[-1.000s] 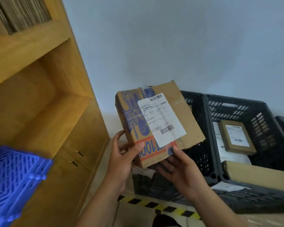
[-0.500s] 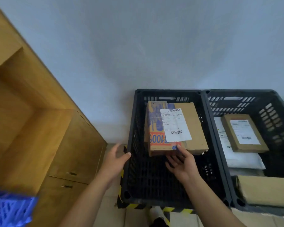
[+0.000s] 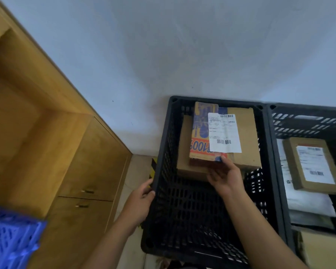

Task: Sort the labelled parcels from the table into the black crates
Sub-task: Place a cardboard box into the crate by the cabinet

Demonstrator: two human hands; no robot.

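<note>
Two black crates are visible in the head view, side by side against the wall. The left crate [image 3: 268,171] holds two cardboard parcels: a printed parcel [image 3: 202,136] with one white label lies flat on a plain box [image 3: 184,167]. The right hand [image 3: 224,176] has fingers loosely extended, fingertips touching the printed parcel's near edge. The left hand [image 3: 139,202] grips the crate's left rim. The right crate [image 3: 306,121] holds one labelled brown parcel [image 3: 310,166] on white mailers [image 3: 308,202]. One wooden cabinet [image 3: 70,171] stands at the left.
</note>
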